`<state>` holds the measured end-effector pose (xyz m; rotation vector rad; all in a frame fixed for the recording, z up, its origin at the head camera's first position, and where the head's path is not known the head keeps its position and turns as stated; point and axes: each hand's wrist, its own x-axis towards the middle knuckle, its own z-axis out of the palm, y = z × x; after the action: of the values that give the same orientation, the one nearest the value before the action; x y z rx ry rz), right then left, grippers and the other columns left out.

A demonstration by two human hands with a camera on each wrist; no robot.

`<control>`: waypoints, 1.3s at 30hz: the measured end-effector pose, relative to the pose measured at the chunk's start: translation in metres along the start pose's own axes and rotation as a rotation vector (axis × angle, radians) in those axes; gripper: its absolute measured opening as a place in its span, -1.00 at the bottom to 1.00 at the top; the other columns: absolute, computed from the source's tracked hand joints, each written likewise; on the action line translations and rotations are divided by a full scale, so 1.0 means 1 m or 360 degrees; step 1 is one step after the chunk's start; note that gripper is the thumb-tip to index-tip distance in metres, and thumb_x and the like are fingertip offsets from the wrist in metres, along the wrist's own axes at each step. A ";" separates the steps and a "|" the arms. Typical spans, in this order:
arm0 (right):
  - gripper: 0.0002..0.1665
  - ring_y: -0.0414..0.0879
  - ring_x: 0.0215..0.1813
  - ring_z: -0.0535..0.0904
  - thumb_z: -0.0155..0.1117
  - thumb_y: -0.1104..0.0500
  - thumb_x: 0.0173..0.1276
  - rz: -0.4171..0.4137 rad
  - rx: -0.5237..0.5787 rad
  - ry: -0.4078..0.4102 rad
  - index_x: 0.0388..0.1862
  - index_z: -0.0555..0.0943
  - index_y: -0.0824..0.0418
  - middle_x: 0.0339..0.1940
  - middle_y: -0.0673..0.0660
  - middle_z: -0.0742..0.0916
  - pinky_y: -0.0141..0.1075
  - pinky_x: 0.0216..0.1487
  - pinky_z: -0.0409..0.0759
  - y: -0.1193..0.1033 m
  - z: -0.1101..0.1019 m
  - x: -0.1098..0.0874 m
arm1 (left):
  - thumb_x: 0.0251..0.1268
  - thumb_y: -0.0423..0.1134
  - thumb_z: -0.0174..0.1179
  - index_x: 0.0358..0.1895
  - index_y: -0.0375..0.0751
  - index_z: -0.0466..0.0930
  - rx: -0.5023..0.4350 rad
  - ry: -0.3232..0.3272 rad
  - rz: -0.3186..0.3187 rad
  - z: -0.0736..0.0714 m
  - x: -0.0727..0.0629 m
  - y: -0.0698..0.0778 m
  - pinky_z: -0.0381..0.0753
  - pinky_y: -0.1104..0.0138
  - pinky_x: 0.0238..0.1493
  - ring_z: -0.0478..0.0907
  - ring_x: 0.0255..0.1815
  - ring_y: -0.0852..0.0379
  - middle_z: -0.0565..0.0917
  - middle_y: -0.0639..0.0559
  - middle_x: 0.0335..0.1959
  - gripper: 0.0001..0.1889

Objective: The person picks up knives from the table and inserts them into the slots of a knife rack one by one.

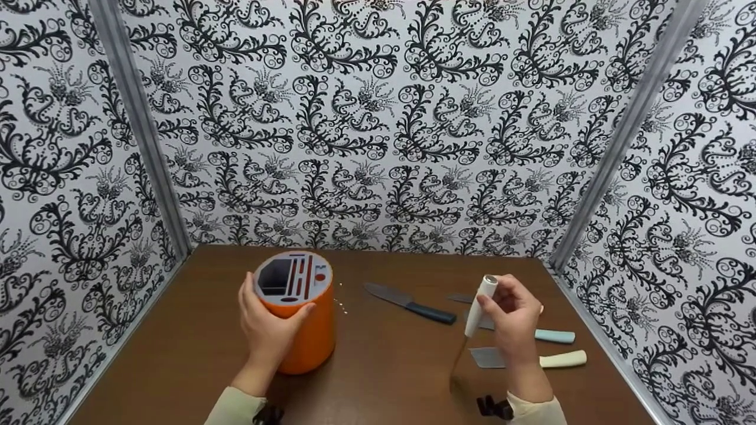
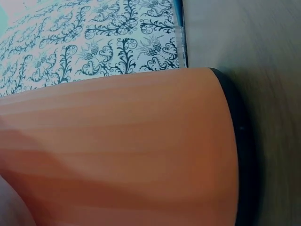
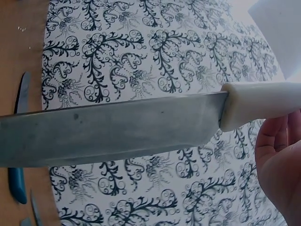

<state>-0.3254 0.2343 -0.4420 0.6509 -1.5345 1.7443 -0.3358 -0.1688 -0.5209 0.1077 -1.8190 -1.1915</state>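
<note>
Three walls (image 1: 378, 147) with black scroll pattern stand around my work, and two grey metal posts (image 1: 137, 118) run along their corners. Below them is one brown table (image 1: 390, 366). On its left part stands upright one orange knife block (image 1: 310, 342), with a grey top; I see there one big dark compartment and several narrow slots, whose exact number I cannot tell.

I have two hands here. My left hand (image 1: 269, 330) is bent around the upper side of the block, the thumb on the near side. My right hand (image 1: 517, 321) is closed in a pinch on one white-handled knife (image 1: 474, 323), which I hold at the right, well apart from the block, handle up and blade down. Whether its tip touches the table, I cannot tell.

Four other knives lie on the table, so I count five in total. One dark-blue-handled knife (image 1: 413, 305) lies between my hands; one light-blue-handled knife (image 1: 555, 336), one cream-handled knife (image 1: 563, 359) and one narrow blade (image 1: 460, 298) are partly hidden by my right hand. Smallest are a few bright specks (image 1: 344, 308) beside the block.
</note>
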 end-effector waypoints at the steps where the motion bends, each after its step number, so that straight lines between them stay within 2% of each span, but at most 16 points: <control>1: -0.70 -0.29 -0.42 0.59 0.34 0.66 0.12 -0.0006 -0.0005 -0.0017 -0.13 0.65 0.58 -0.36 -0.10 0.75 -0.50 -0.43 0.53 -0.001 0.001 -0.001 | -0.37 0.01 0.82 0.66 -0.27 0.17 -0.0004 0.0006 0.0018 -0.001 0.000 0.001 0.42 -0.28 0.43 0.40 0.51 -0.29 0.34 -0.31 0.59 0.39; 7: -0.71 -0.30 -0.38 0.60 0.34 0.66 0.14 -0.0006 0.0009 -0.0135 -0.11 0.61 0.61 -0.32 -0.10 0.74 -0.47 -0.39 0.58 -0.006 0.011 -0.009 | -0.37 0.00 0.80 0.64 -0.28 0.21 -0.0002 0.0072 0.0173 -0.005 0.001 0.007 0.41 -0.29 0.44 0.37 0.52 -0.30 0.36 -0.32 0.58 0.36; 11: -0.68 -0.26 -0.35 0.61 0.33 0.66 0.15 -0.0012 -0.0005 -0.0217 -0.10 0.65 0.55 -0.28 -0.06 0.74 -0.44 -0.37 0.61 -0.010 0.020 -0.009 | -0.30 0.08 0.71 0.62 -0.34 0.23 -0.0038 0.0137 0.0311 -0.006 0.002 0.015 0.29 -0.17 0.60 0.31 0.56 -0.34 0.38 -0.37 0.56 0.30; 14: -0.67 -0.25 -0.32 0.61 0.33 0.66 0.14 -0.0031 -0.0007 -0.0282 -0.09 0.65 0.53 -0.25 -0.04 0.74 -0.43 -0.36 0.62 -0.014 0.027 -0.009 | -0.16 0.30 0.62 0.54 -0.44 0.31 -0.0082 0.0239 0.0498 -0.007 0.003 0.025 0.19 0.03 0.69 0.33 0.54 -0.38 0.43 -0.43 0.50 0.25; 17: -0.68 -0.25 -0.30 0.63 0.33 0.66 0.15 -0.0025 0.0023 -0.0338 -0.09 0.64 0.53 -0.24 -0.05 0.74 -0.43 -0.35 0.63 -0.017 0.034 -0.010 | 0.00 0.49 0.46 0.44 -0.51 0.41 -0.0088 0.0340 0.0710 -0.008 0.004 0.038 0.20 0.15 0.68 0.40 0.47 -0.40 0.50 -0.47 0.41 0.20; 19: -0.69 -0.25 -0.29 0.63 0.34 0.65 0.14 -0.0039 0.0060 -0.0358 -0.10 0.62 0.55 -0.24 -0.05 0.74 -0.43 -0.34 0.64 -0.019 0.038 -0.010 | 0.07 0.53 0.39 0.38 -0.55 0.45 -0.0084 0.0385 0.0814 -0.006 0.003 0.048 0.25 0.20 0.65 0.46 0.41 -0.40 0.53 -0.50 0.36 0.17; 21: -0.69 -0.25 -0.29 0.64 0.35 0.66 0.13 -0.0050 0.0082 -0.0359 -0.12 0.61 0.57 -0.24 -0.05 0.74 -0.43 -0.33 0.65 -0.022 0.041 -0.008 | 0.13 0.50 0.37 0.35 -0.55 0.47 -0.0086 0.0377 0.0869 -0.004 0.000 0.060 0.28 0.22 0.64 0.48 0.38 -0.42 0.54 -0.50 0.34 0.12; 28: -0.69 -0.26 -0.29 0.66 0.37 0.64 0.08 -0.0100 0.0099 -0.0375 -0.14 0.62 0.56 -0.25 -0.07 0.73 -0.43 -0.31 0.66 -0.037 0.053 -0.006 | 0.28 0.41 0.31 0.30 -0.52 0.54 -0.0152 0.0189 0.0923 0.001 -0.014 0.092 0.28 0.35 0.62 0.53 0.31 -0.31 0.59 -0.45 0.27 -0.04; 32: -0.68 -0.26 -0.29 0.66 0.36 0.64 0.07 -0.0107 0.0111 -0.0439 -0.14 0.64 0.53 -0.25 -0.06 0.73 -0.41 -0.32 0.67 -0.045 0.062 -0.009 | 0.34 0.28 0.34 0.16 -0.39 0.67 -0.0247 0.0051 0.0990 0.004 -0.016 0.106 0.33 0.30 0.58 0.56 0.25 -0.28 0.67 -0.35 0.16 -0.27; 36: -0.65 -0.26 -0.30 0.67 0.35 0.66 0.03 -0.0104 0.0115 -0.0454 -0.16 0.65 0.51 -0.26 -0.04 0.73 -0.42 -0.34 0.66 -0.051 0.066 -0.013 | 0.21 0.04 0.45 0.02 -0.18 0.74 -0.0371 -0.0245 0.1041 0.012 -0.017 0.120 0.47 0.21 0.42 0.60 0.18 -0.15 0.71 -0.18 0.04 -0.56; 39: -0.65 -0.26 -0.31 0.67 0.35 0.66 0.01 -0.0096 0.0100 -0.0438 -0.17 0.65 0.51 -0.27 -0.05 0.74 -0.44 -0.37 0.66 -0.056 0.067 -0.015 | 0.04 -0.09 0.51 -0.02 -0.11 0.74 -0.0430 -0.0479 0.1062 0.019 -0.016 0.131 0.57 0.19 0.23 0.63 0.09 -0.02 0.72 -0.05 -0.04 -0.60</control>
<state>-0.2781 0.1676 -0.4074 0.9932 -1.6281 1.7175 -0.2904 -0.0793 -0.4336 -0.8094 -1.7122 -0.9776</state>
